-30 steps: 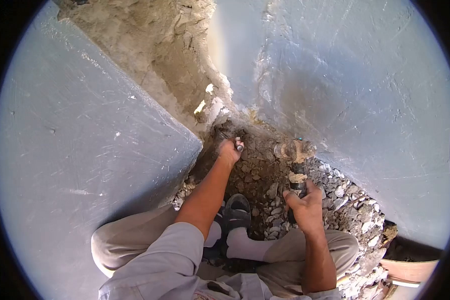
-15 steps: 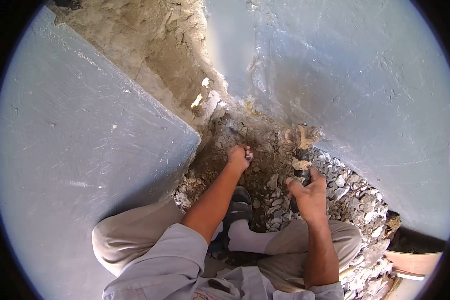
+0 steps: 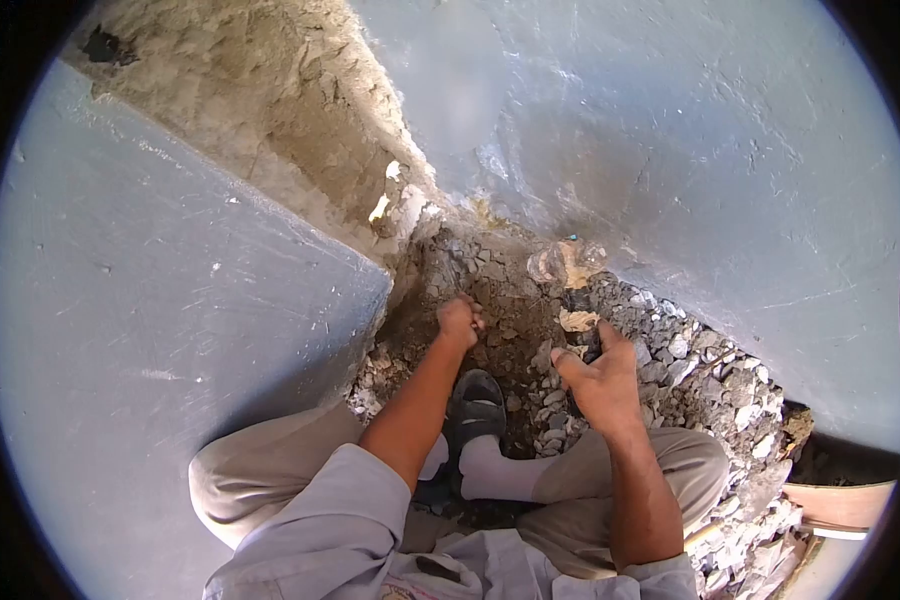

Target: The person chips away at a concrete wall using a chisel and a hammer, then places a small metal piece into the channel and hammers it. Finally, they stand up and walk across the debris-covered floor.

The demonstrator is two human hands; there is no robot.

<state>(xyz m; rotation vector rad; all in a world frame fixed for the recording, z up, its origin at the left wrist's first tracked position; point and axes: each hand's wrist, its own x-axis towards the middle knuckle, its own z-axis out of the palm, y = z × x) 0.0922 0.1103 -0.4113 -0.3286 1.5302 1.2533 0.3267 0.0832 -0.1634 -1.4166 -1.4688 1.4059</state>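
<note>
My left hand (image 3: pixel 460 322) is a fist low over the broken ground near the wall corner. What it grips is mostly hidden and too small to name. To its right, my right hand (image 3: pixel 602 385) is closed round the dark handle of a hammer (image 3: pixel 568 264). The hammer's dusty, tan-coated head points away from me, above the rubble and close to the right-hand wall. Brown soil and stone chips (image 3: pixel 553 400) lie between and below my hands.
Smooth grey surfaces stand at the left (image 3: pixel 170 300) and right (image 3: pixel 690 170). A rough brown hollow (image 3: pixel 260 90) runs to the upper left. My sandalled foot (image 3: pixel 478 405) rests between my hands. A curved pan (image 3: pixel 845 503) sits at the lower right beside more rubble.
Both hands and the hammer appear further left in the view. The hammer head also appears slightly higher. The camera view has shifted a little, and both hands remain closed.
</note>
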